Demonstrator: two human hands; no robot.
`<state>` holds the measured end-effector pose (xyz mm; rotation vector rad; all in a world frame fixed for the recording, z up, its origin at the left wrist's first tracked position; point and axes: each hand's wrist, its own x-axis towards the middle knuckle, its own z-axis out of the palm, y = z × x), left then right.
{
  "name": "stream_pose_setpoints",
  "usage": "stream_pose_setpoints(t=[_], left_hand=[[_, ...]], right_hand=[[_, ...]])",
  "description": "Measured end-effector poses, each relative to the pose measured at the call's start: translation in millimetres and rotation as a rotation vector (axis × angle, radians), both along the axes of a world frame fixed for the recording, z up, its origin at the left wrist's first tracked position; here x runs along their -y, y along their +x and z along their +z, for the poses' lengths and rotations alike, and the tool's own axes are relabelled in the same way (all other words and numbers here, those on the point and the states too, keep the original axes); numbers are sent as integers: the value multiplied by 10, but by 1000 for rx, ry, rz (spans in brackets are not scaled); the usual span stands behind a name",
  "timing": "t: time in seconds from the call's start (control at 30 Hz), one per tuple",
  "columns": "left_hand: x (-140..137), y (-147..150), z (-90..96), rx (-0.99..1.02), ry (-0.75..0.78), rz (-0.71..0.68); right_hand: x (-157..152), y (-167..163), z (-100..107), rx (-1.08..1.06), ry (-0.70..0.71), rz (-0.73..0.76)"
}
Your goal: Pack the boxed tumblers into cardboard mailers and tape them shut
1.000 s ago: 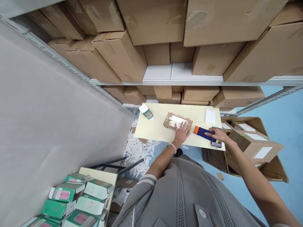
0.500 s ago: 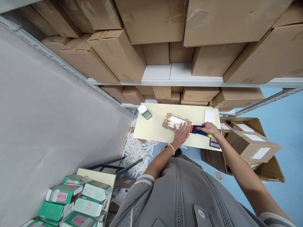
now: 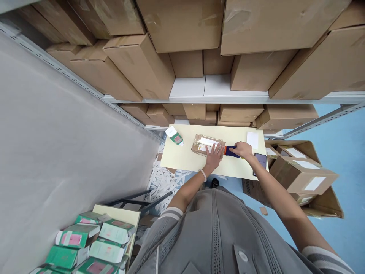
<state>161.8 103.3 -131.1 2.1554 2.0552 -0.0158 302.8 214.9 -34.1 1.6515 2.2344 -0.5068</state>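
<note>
A small brown cardboard box (image 3: 199,144) with clear tape and a white label lies on the cream tabletop (image 3: 182,160). My left hand (image 3: 214,156) rests across its right part, fingers spread flat over the label. Against the box's right end is a dark blue, flat, narrow item (image 3: 231,152) with an orange edge and a bit of yellow. My right hand (image 3: 243,149) grips that item by its right part. Whether the item's orange end is inside the box or just touching it, I cannot tell.
On the table are a green-and-white carton (image 3: 174,136), a white paper (image 3: 252,140) and a phone (image 3: 260,161). Shelves of brown boxes (image 3: 242,113) rise behind. A large open carton (image 3: 336,201) of labelled boxes stands right; green cartons (image 3: 61,255) lie lower left, paper strips (image 3: 162,186) on the floor.
Both hands, the cardboard box and the blue item have shifted left. Less of the blue item shows between the box and my right hand. The phone is more uncovered and its screen looks different.
</note>
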Motion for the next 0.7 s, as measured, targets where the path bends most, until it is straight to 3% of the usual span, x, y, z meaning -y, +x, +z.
stream_pose_setpoints(t=[0.23,0.43,0.7], left_hand=[[-109,-373,94,2,-15,-96],[-89,-399,57,12,21,-112],[-101,-409,140,-3,-26,-110]], right_hand=[[-32,-247,45,16,-11,12],[68,-427,43,36,28,-127],[48,-555,49,20,63,-148]])
